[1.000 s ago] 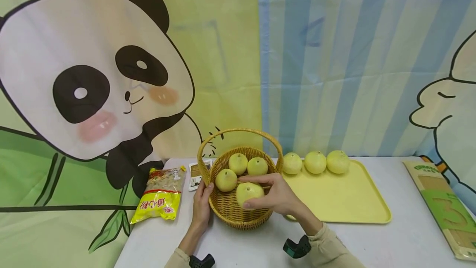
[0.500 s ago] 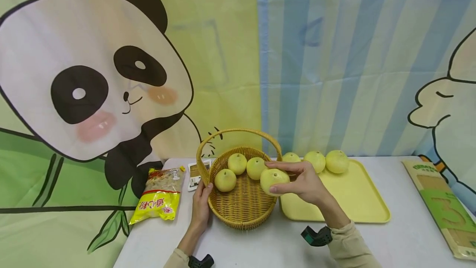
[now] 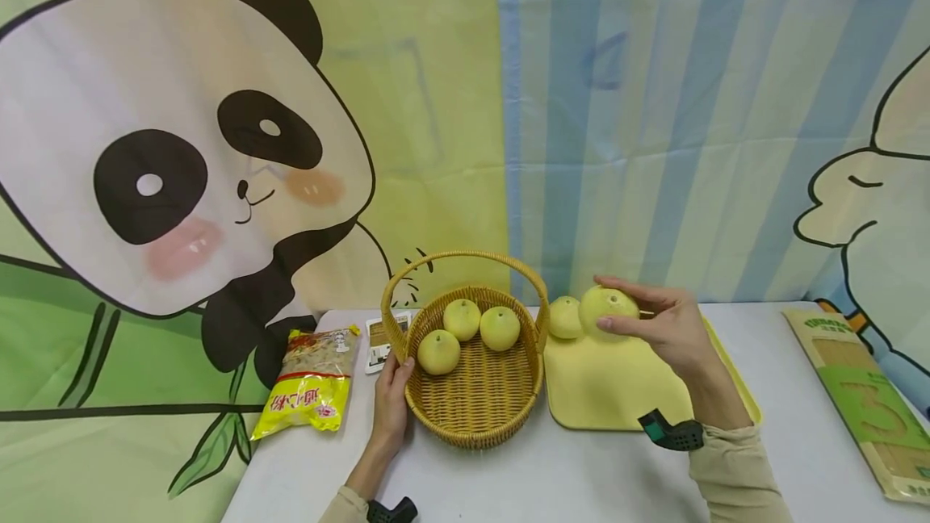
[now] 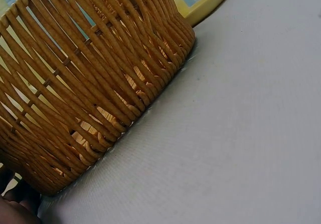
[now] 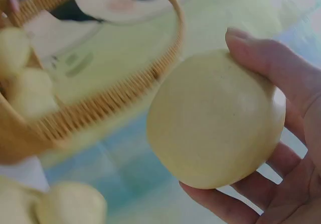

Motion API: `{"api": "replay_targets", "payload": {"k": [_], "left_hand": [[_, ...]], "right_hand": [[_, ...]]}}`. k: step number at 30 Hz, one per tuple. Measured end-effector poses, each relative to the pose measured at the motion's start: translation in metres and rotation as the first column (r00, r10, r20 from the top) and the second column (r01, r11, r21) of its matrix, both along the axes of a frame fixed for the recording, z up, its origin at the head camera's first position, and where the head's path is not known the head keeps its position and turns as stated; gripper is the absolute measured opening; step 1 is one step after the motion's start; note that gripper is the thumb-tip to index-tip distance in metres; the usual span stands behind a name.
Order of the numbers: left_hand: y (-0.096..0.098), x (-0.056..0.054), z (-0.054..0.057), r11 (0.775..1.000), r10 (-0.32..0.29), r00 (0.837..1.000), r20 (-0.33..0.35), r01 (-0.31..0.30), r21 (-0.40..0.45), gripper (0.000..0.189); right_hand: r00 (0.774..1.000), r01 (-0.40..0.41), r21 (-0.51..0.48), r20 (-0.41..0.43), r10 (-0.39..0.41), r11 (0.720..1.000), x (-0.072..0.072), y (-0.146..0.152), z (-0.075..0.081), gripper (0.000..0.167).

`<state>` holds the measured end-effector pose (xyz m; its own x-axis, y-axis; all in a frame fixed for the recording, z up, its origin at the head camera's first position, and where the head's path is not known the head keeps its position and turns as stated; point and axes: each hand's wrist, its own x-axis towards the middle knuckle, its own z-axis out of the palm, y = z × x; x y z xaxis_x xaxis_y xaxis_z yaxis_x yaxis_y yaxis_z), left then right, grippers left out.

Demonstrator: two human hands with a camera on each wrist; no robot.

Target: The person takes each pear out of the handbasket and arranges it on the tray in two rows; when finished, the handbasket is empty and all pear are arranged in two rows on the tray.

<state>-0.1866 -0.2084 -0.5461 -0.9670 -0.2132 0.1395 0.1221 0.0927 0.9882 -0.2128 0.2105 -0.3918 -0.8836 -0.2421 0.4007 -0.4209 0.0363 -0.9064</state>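
Note:
My right hand holds a round pale-yellow fruit above the back of the yellow tray. In the right wrist view, the thumb lies on one side of the smooth fruit and the fingers on the other. Another such fruit sits at the tray's back left; the hand and held fruit hide the tray area behind them. My left hand grips the left side of the wicker basket, thumb at the rim. Three fruits lie toward the back of the basket, below its arched handle.
A yellow bag with a clear upper part lies left of the basket, beside a small white card-like item. A long green-labelled package lies at the far right. A printed curtain hangs behind the white table.
My right hand has carried the fruit up and rightward out of the basket to over the tray. The left hand keeps its hold on the basket, which stays in place.

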Motion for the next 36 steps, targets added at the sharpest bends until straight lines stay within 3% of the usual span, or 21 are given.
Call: {"api": "replay_targets", "payload": {"k": [5, 9, 14, 19, 22, 25, 28, 33, 36], "left_hand": [[-0.001, 0.0, -0.002, 1.0, 0.001, 1.0, -0.003, -0.001, 0.004, 0.056], [-0.005, 0.001, -0.003, 1.0, 0.012, 1.0, 0.006, -0.012, 0.003, 0.054], [-0.008, 0.003, -0.003, 1.0, 0.024, 1.0, 0.018, -0.024, -0.005, 0.054], [-0.008, 0.004, -0.002, 1.0, 0.006, 1.0, 0.02, -0.006, -0.012, 0.057], [-0.007, 0.003, -0.001, 1.0, -0.003, 1.0, 0.017, 0.003, -0.006, 0.057], [-0.006, 0.002, 0.0, 1.0, -0.01, 1.0, 0.018, 0.01, 0.0, 0.056], [-0.005, 0.001, 0.001, 1.0, -0.012, 1.0, 0.022, 0.012, 0.003, 0.056], [-0.003, 0.0, 0.002, 1.0, -0.002, 1.0, 0.021, 0.002, -0.004, 0.056], [-0.002, -0.002, 0.002, 1.0, -0.007, 1.0, 0.021, 0.007, -0.008, 0.057]], "right_hand": [[0.989, 0.143, -0.102, 0.043, -0.139, 0.985, -0.011, 0.039, -0.006, 0.051], [0.958, 0.281, -0.139, 0.095, -0.27, 0.95, -0.023, 0.064, -0.02, 0.053], [0.886, 0.437, -0.112, 0.224, -0.405, 0.893, -0.036, 0.091, -0.044, 0.059], [0.781, 0.562, -0.098, 0.391, -0.487, 0.821, -0.044, 0.112, -0.062, 0.064], [0.723, 0.617, -0.065, 0.44, -0.532, 0.785, -0.049, 0.12, -0.07, 0.064], [0.684, 0.638, -0.015, 0.469, -0.558, 0.77, -0.053, 0.125, -0.08, 0.068], [0.666, 0.645, -0.007, 0.496, -0.557, 0.764, -0.057, 0.13, -0.091, 0.071], [0.674, 0.659, -0.119, 0.53, -0.514, 0.742, -0.063, 0.133, -0.105, 0.073], [0.645, 0.685, -0.066, 0.517, -0.562, 0.725, -0.066, 0.131, -0.106, 0.071]]}}
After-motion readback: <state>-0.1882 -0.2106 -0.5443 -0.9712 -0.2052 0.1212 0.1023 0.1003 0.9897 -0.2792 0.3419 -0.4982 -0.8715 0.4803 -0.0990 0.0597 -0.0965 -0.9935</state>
